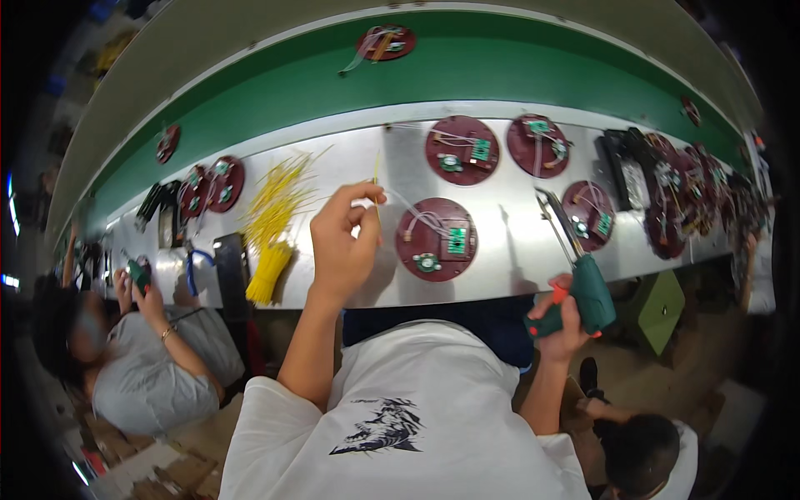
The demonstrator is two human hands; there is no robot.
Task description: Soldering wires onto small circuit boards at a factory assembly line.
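Note:
My left hand (343, 242) is raised over the bench just left of a dark red round plate (417, 227). Its thumb and fingers pinch a thin yellow strand (377, 171) that stands upright. White wires (404, 200) run from the plate toward those fingertips; whether they are held too, I cannot tell. A green circuit board (457, 240) and a smaller round part (427, 262) sit on that plate. At the bench's front edge, my right hand (565, 321) is closed around a green pistol-grip soldering gun (593, 292) with a red trigger, its long metal prongs pointing away from me.
A bundle of yellow strands (271, 271) lies to the left, loose ones fanned behind it. More red plates (462, 150) stand behind and right, beside black parts (627, 171). Blue-handled pliers (194, 267) lie left. A co-worker (162, 367) holds another green tool; another person (637, 450) is lower right.

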